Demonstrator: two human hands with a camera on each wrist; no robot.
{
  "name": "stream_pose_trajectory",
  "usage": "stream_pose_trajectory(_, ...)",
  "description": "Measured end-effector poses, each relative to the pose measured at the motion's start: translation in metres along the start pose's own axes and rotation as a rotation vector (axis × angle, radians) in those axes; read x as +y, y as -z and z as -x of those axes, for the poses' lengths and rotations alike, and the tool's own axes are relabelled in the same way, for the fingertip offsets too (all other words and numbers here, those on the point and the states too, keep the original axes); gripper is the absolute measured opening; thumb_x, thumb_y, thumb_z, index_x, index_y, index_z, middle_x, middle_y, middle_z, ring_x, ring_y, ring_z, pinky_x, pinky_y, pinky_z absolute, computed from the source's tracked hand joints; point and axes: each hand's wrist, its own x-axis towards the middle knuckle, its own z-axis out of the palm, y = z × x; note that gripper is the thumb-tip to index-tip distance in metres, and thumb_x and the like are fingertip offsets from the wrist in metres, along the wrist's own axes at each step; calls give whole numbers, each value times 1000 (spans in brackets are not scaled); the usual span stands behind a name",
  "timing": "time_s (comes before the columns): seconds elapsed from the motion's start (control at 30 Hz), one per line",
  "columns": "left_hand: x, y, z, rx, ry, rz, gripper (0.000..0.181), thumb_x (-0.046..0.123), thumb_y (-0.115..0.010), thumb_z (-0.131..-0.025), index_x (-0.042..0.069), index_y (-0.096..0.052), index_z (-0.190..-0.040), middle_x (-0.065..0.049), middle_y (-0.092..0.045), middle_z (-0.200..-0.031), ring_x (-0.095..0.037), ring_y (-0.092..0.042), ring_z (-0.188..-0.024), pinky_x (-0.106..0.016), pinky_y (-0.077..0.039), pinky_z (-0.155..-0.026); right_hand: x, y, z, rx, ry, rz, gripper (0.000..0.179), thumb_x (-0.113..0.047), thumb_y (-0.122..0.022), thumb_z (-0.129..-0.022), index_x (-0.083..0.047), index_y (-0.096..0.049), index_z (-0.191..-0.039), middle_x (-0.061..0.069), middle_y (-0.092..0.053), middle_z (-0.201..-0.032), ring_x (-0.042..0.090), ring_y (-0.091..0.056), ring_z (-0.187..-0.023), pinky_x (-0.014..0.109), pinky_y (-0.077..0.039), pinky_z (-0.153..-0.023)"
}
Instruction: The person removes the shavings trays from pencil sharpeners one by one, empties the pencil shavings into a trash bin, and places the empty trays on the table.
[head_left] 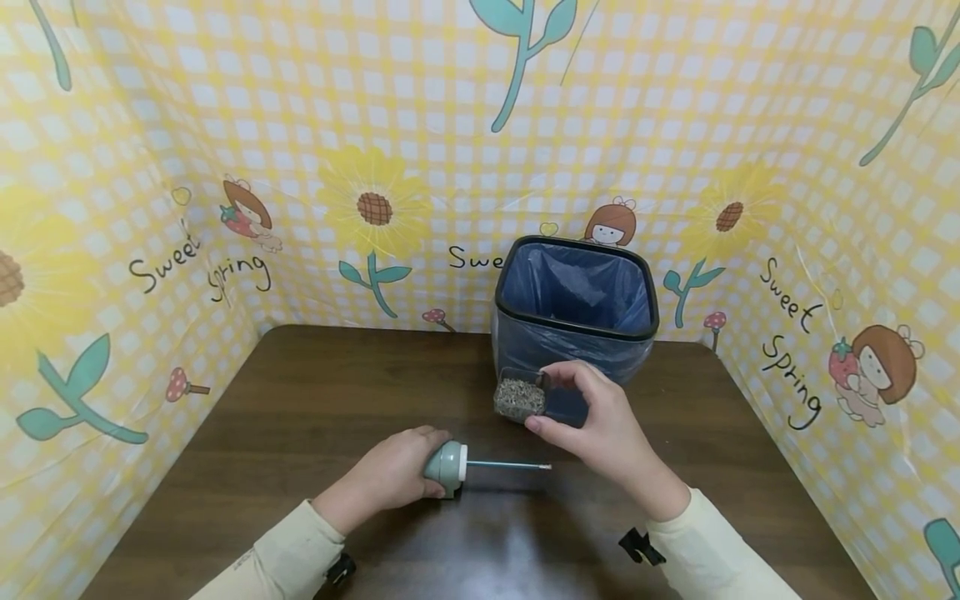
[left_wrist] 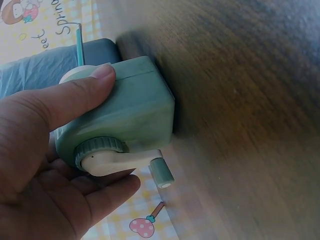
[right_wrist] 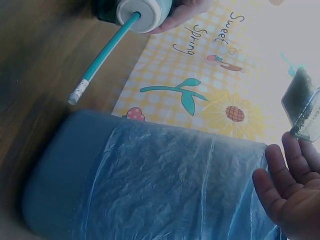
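My left hand (head_left: 393,472) grips a green crank pencil sharpener (head_left: 448,464) low over the table, thumb along one side in the left wrist view. A white crank arm with a green knob (left_wrist: 162,173) sticks out from its back. From the sharpener's white front a teal pencil (right_wrist: 106,52) points to the right, its eraser end outward. With thumb and fingers my right hand (head_left: 603,417) pinches a small clear shavings drawer (head_left: 519,398), which holds grey pencil shavings. It is raised in front of the bin, right of and beyond the sharpener.
A bin (head_left: 576,327) with a black rim and a bluish plastic liner stands at the back right of the dark wooden table (head_left: 337,375). Yellow checked cloth (head_left: 450,150) with printed flowers encloses the back and both sides.
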Motion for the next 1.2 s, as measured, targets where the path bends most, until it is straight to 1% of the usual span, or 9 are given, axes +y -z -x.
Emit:
stream_pose_trajectory(0.13, 1, 0, 0, 1, -2, 0, 72, 32, -93, -73, 3, -63, -132, -10, -68, -126, -24, -66, -105, -43, -55, -88, 0, 1, -1, 8, 6, 9, 53, -34, -90, -79, -20, -66, -124, -12, -66, -114, 7, -61, -109, 42, -50, -99)
stream_pose_trajectory(0.33, 1, 0, 1, 1, -2, 13, 72, 31, -93, -72, 2, -64, -131, -11, -68, -125, -24, -66, -104, -43, -55, -88, -1, 2, -3, 14, 27, 19, 52, -32, -90, -79, -20, -66, -123, -12, -66, -113, 7, -62, -108, 41, -51, -97)
stream_pose_trajectory(0.5, 1, -1, 0, 0, -10, 12, 71, 31, -93, -73, 2, -64, -131, -11, -68, -125, -24, -66, -103, -43, -56, -88, -3, 5, -6, 9, 32, 13, 52, -32, -90, -80, -18, -66, -124, -12, -66, -113, 8, -62, -108, 43, -51, -97)
stream_pose_trajectory(0.73, 1, 0, 0, 9, -8, 6, 72, 31, -93, -72, 1, -64, -131, -12, -68, -126, -25, -66, -104, -44, -56, -88, -8, 11, -10, 0, 7, 2, 52, -33, -89, -81, -19, -65, -125, -8, -67, -116, 8, -62, -111, 47, -51, -100)
stream_pose_trajectory(0.9, 2, 0, 1, 5, -6, 8, 72, 30, -93, -73, 1, -64, -132, -13, -68, -127, -26, -66, -106, -44, -56, -89, -10, 12, -12, 0, 7, 4, 51, -31, -89, -81, -19, -65, -125, -6, -67, -115, 11, -63, -110, 50, -52, -98)
stream_pose_trajectory(1.03, 2, 0, 2, -1, -1, 13, 72, 30, -93, -73, 1, -64, -132, -13, -68, -126, -25, -66, -105, -44, -56, -88, -10, 13, -12, 2, 9, 5, 51, -30, -89, -81, -18, -65, -125, -8, -67, -114, 13, -63, -109, 51, -51, -97)
stream_pose_trajectory(1.2, 1, 0, 1, 9, -12, 8, 73, 31, -93, -72, 1, -64, -132, -12, -68, -125, -25, -66, -104, -43, -56, -87, -14, 16, -16, 10, 11, 13, 52, -30, -89, -81, -17, -65, -126, -10, -66, -113, 13, -62, -108, 51, -51, -97)
